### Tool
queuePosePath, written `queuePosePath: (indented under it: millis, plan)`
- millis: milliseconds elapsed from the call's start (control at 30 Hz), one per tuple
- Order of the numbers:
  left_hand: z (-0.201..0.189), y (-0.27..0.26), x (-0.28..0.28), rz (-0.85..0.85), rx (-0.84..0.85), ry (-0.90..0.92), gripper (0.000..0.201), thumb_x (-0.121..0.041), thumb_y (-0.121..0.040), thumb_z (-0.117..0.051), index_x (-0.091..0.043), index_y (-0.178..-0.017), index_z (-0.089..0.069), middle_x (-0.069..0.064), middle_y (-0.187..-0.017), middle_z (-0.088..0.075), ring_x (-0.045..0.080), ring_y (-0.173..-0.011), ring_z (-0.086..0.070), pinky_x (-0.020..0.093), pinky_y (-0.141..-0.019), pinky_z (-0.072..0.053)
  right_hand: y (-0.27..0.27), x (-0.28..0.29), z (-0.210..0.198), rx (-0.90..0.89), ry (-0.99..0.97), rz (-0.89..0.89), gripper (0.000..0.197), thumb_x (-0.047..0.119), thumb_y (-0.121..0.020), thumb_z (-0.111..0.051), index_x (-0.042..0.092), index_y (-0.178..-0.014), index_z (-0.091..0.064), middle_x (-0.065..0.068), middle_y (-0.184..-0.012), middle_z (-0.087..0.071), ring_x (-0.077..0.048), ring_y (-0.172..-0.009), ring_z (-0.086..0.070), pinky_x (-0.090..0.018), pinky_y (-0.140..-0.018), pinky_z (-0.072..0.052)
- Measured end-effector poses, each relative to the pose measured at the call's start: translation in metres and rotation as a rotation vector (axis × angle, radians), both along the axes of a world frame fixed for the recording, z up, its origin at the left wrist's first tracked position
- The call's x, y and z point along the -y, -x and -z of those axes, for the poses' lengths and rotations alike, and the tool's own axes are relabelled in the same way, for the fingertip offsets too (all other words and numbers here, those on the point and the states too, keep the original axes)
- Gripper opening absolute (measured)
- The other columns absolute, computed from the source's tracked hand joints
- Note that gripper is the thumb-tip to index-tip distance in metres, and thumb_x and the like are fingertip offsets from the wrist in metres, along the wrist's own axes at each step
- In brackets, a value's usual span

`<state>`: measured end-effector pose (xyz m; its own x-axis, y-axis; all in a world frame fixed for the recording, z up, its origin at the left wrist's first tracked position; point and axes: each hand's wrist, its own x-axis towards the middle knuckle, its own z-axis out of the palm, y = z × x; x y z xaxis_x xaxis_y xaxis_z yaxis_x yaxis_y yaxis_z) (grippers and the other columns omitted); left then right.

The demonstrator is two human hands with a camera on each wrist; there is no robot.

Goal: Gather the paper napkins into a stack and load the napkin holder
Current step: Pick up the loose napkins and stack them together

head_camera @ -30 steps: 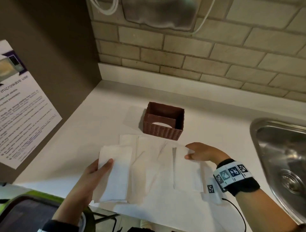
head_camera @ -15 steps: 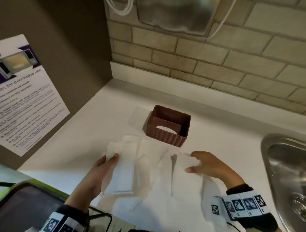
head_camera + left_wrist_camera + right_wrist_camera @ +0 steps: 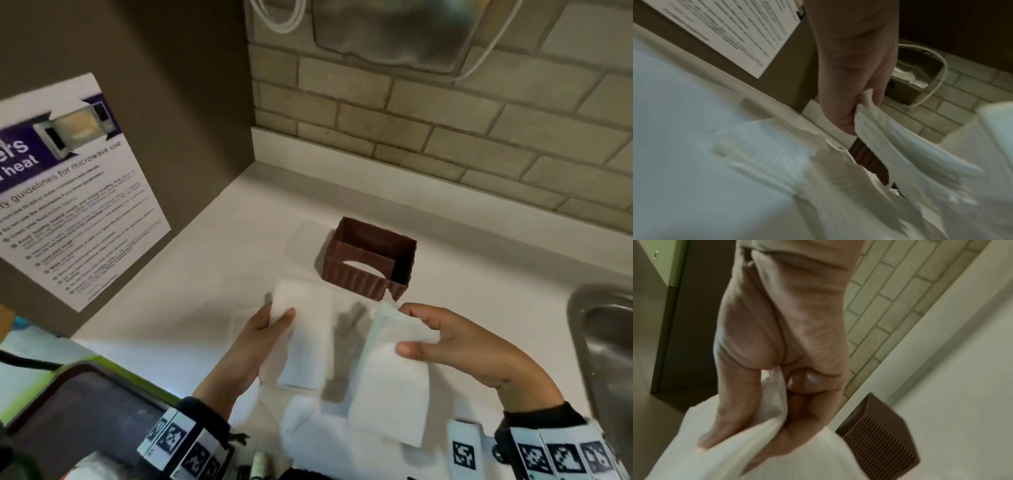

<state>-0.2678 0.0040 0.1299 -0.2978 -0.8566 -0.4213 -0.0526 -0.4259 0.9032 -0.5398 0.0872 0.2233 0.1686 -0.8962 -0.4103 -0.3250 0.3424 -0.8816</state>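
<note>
On the white bench [image 3: 212, 260] the left hand [image 3: 253, 346] has its grip closed on one bundle of napkins [image 3: 305, 329], thumb on top, fingers underneath. The right hand [image 3: 459, 346] pinches a second bundle [image 3: 390, 387] between thumb and curled fingers (its far edge is lifted off the surface). More loose napkins [image 3: 308, 421] lie nearer. The brown napkin holder [image 3: 370, 260] stands just beyond both hands, left of the sink [image 3: 582, 329].

White counter [image 3: 191, 274]: brown napkin holder [image 3: 370, 270], loose napkins [image 3: 318, 431].
</note>
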Motion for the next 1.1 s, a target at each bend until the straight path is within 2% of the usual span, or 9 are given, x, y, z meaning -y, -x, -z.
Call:
queuePosePath:
  millis: [133,300,500,633,733,800,900,1000,1100]
  plan:
    - [-0.006,0.012,-0.002,0.117,0.029,0.089,0.027,-0.032,-0.098,-0.056,-0.028,-0.123,-0.065,-0.007,-0.117,-0.075,0.014,-0.111,-0.068,0.042,-0.104,-0.05,-0.036,0.017,0.0,0.102,-0.007,0.026,0.037,0.024,-0.073,-0.073,0.033,-0.108,-0.067,0.022,-0.111,-0.072,0.008,-0.107,-0.063,-0.008,-0.086,-0.049]
    - [-0.019,0.007,0.0,0.245,-0.003,0.096,0.028,-0.036,-0.098,-0.054,-0.035,-0.124,-0.065,-0.003,-0.118,-0.074,0.019,-0.113,-0.069,0.051,-0.1,-0.052,-0.073,0.048,0.019,0.056,-0.045,0.065,0.062,0.038,-0.075,-0.079,0.024,-0.131,-0.056,0.007,-0.128,-0.065,-0.01,-0.116,-0.062,-0.032,-0.104,-0.048]
    - [-0.019,-0.016,0.007,0.219,-0.086,0.029,0.035,-0.044,-0.097,-0.05,-0.031,-0.126,-0.065,0.002,-0.123,-0.073,0.022,-0.117,-0.066,0.052,-0.105,-0.048,-0.093,0.065,0.015,0.007,-0.004,0.018,0.017,0.021,-0.087,-0.068,0.032,-0.1,-0.063,0.017,-0.099,-0.068,0.004,-0.088,-0.066,-0.022,-0.086,-0.054]
    - [-0.01,-0.028,0.015,0.153,-0.193,-0.116,0.055,-0.056,-0.098,-0.037,-0.024,-0.138,-0.055,0.003,-0.132,-0.067,0.018,-0.124,-0.062,0.045,-0.111,-0.042,-0.102,0.074,0.019,-0.198,0.102,0.049,0.017,0.033,-0.086,-0.068,0.029,-0.102,-0.065,0.009,-0.104,-0.07,-0.011,-0.093,-0.069,-0.04,-0.088,-0.058]
    - [-0.011,-0.029,0.016,0.202,-0.178,-0.062,0.056,-0.059,-0.093,-0.044,-0.026,-0.137,-0.056,0.001,-0.132,-0.068,0.015,-0.123,-0.063,0.039,-0.107,-0.045,-0.112,0.075,0.019,-0.267,0.174,0.068,0.015,0.026,-0.089,-0.065,0.024,-0.103,-0.061,0.017,-0.098,-0.065,-0.001,-0.087,-0.062,-0.01,-0.076,-0.051]
    - [-0.015,-0.028,0.015,0.202,-0.155,-0.009,0.044,-0.044,-0.092,-0.057,-0.024,-0.131,-0.06,0.002,-0.123,-0.073,0.017,-0.115,-0.068,0.039,-0.1,-0.052,-0.117,0.076,0.021,-0.294,0.211,0.083,0.017,0.025,-0.089,-0.065,0.026,-0.106,-0.06,0.021,-0.094,-0.061,0.002,-0.085,-0.059,-0.005,-0.071,-0.044]
    - [-0.011,-0.031,0.017,0.15,-0.131,0.011,0.034,-0.025,-0.093,-0.064,-0.02,-0.127,-0.062,0.003,-0.117,-0.075,0.02,-0.11,-0.07,0.04,-0.095,-0.056,-0.12,0.077,0.025,-0.26,0.222,0.139,0.029,0.036,-0.089,-0.065,0.025,-0.115,-0.059,0.013,-0.112,-0.061,-0.006,-0.103,-0.057,-0.018,-0.083,-0.046]
    - [-0.006,-0.04,0.022,0.1,-0.17,-0.044,0.033,-0.025,-0.092,-0.065,-0.016,-0.124,-0.065,0.009,-0.118,-0.075,0.027,-0.112,-0.069,0.047,-0.1,-0.052,-0.111,0.074,0.026,-0.11,0.222,0.217,0.044,0.049,-0.09,-0.054,0.037,-0.132,-0.047,0.011,-0.13,-0.053,-0.007,-0.116,-0.053,-0.016,-0.085,-0.044]
    - [-0.005,-0.05,0.026,0.112,-0.259,-0.083,0.038,-0.025,-0.091,-0.064,-0.009,-0.126,-0.064,0.017,-0.119,-0.072,0.033,-0.11,-0.069,0.045,-0.091,-0.056,-0.1,0.069,0.03,-0.005,0.202,0.036,0.072,0.052,-0.083,-0.063,0.048,-0.144,-0.023,0.017,-0.145,-0.037,0.0,-0.136,-0.034,-0.024,-0.109,-0.032]
